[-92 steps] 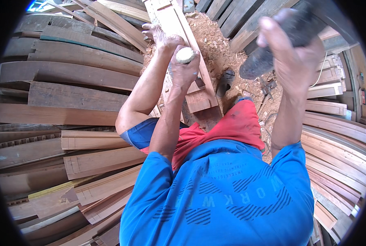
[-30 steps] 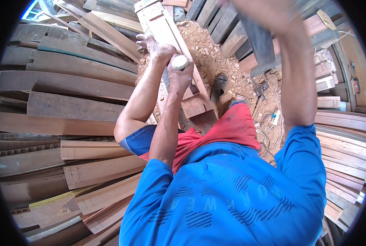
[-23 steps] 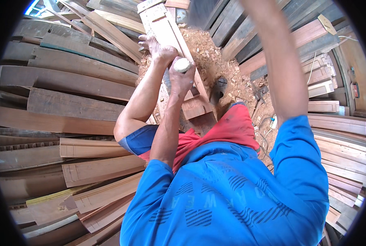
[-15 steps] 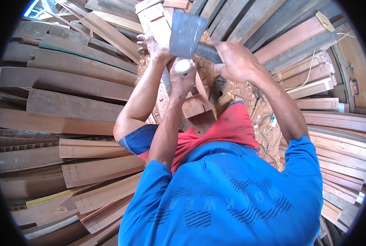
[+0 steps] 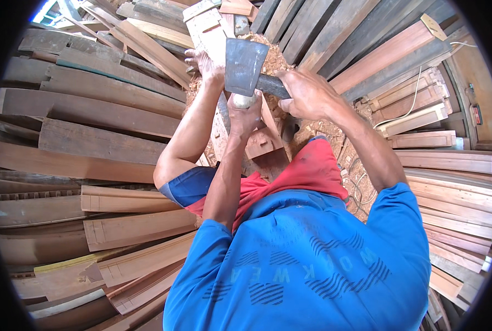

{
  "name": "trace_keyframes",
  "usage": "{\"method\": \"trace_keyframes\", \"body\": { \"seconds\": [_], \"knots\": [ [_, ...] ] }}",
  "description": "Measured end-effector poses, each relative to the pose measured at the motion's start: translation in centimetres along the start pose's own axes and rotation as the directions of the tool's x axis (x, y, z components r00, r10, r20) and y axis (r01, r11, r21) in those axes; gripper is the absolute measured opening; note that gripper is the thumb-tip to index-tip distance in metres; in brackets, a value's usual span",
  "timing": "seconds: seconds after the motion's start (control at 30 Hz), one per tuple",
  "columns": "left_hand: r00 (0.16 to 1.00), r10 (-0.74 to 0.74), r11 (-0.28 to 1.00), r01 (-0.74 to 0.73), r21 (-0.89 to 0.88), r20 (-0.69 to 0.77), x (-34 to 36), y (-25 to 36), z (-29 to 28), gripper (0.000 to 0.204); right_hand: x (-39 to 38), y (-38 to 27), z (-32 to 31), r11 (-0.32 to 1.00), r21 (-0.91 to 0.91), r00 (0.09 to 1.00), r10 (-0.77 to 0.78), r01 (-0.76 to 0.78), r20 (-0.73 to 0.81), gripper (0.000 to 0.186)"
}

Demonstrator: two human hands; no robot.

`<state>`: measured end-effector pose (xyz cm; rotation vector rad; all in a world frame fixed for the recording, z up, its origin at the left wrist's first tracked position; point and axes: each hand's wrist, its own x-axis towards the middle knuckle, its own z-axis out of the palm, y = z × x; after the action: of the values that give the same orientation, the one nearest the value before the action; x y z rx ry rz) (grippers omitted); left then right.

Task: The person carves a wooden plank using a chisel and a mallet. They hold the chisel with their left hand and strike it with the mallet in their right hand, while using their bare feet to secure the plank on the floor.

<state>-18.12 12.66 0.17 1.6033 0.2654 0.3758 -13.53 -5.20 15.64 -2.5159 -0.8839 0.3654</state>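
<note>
My left hand (image 5: 244, 117) is wrapped around the upright handle of a chisel (image 5: 242, 101); only its round pale butt shows, and the blade is hidden below my fist. My right hand (image 5: 307, 95) grips the dark handle of a mallet (image 5: 246, 66). The mallet's broad grey-black head is just over the chisel's butt and covers part of it; whether they touch I cannot tell. Beneath my left hand lies a reddish wooden beam (image 5: 263, 142) with a cut recess near its close end. My bare left foot (image 5: 208, 67) rests beside the work.
Wood shavings (image 5: 318, 122) cover the floor around the beam. Stacked boards (image 5: 102, 140) line the left side, and more planks (image 5: 450, 190) lie at the right. A pale notched timber (image 5: 206, 27) stretches away at the far end. A cable (image 5: 356, 182) lies among the shavings at right.
The mallet has come down toward me and slightly left, now partly covering the chisel's butt, which showed fully before. My left hand keeps its grip with little movement.
</note>
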Motion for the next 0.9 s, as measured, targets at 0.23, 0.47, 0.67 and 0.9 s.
{"method": "trace_keyframes", "body": {
  "seconds": [0.23, 0.47, 0.67, 0.9],
  "knots": [
    [0.988, 0.066, 0.980, -0.091, 0.176, 0.141, -2.5, 2.1, -4.0, 0.018, -2.4, -0.4, -0.6, 0.962, 0.274, 0.993, 0.025, 0.008, -0.118, 0.050],
    [0.997, 0.072, 0.996, -0.072, 0.058, -0.003, 0.6, 2.1, -3.8, 0.019, -2.5, -2.2, -3.8, 0.878, 0.411, 0.892, -0.038, 0.245, -0.451, 0.034],
    [0.990, 0.138, 0.987, -0.139, 0.082, 0.018, 2.5, 1.7, -3.0, 0.012, -2.9, -3.2, -5.6, 0.815, 0.539, 0.854, 0.114, 0.211, -0.508, 0.025],
    [0.992, 0.128, 0.986, -0.127, 0.113, 0.001, 3.2, 0.4, -1.7, 0.019, -3.1, -3.2, -5.8, 0.813, 0.529, 0.830, 0.106, 0.245, -0.548, 0.024]
  ]
}}
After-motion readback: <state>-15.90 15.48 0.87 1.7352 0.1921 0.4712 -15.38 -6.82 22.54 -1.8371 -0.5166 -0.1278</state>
